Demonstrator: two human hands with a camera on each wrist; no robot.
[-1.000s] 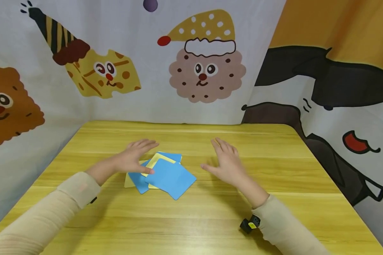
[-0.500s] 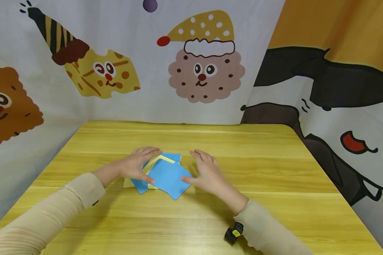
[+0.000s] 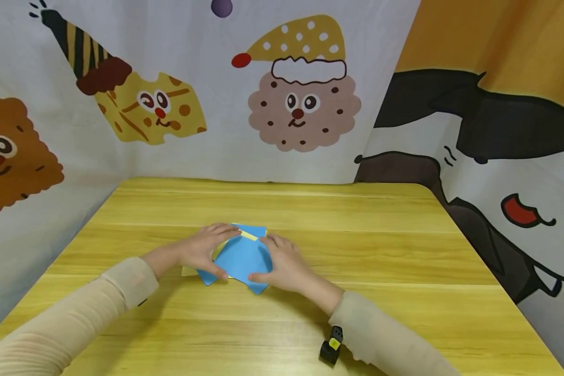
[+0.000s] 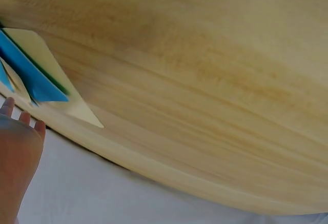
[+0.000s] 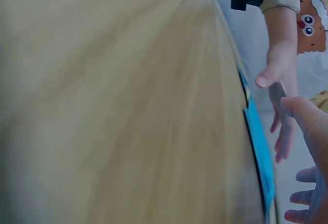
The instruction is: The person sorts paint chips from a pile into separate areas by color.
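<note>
A loose overlapping pile of blue and yellow paper cards lies on the wooden table. The top blue card (image 3: 244, 258) is partly covered by both hands in the head view. A yellow card (image 3: 190, 271) pokes out at the pile's left. My left hand (image 3: 202, 249) hovers over the left side, thumb and fingers spread apart. Over the right side is my right hand (image 3: 282, 263), its thumb also well away from its fingers. From the right wrist, the blue card (image 5: 261, 155) appears edge-on below the hands. A lower yellow card (image 4: 59, 75) shows in the left wrist view.
The wooden table (image 3: 380, 250) has rounded far corners. Behind it hangs a white curtain (image 3: 225, 156) printed with cartoon biscuits and cheese. A small black wrist camera (image 3: 331, 347) hangs below the right sleeve.
My right hand has moved left from beside the pile to over its right part. My left hand has shifted slightly right and nearer. The cards look nearly unmoved.
</note>
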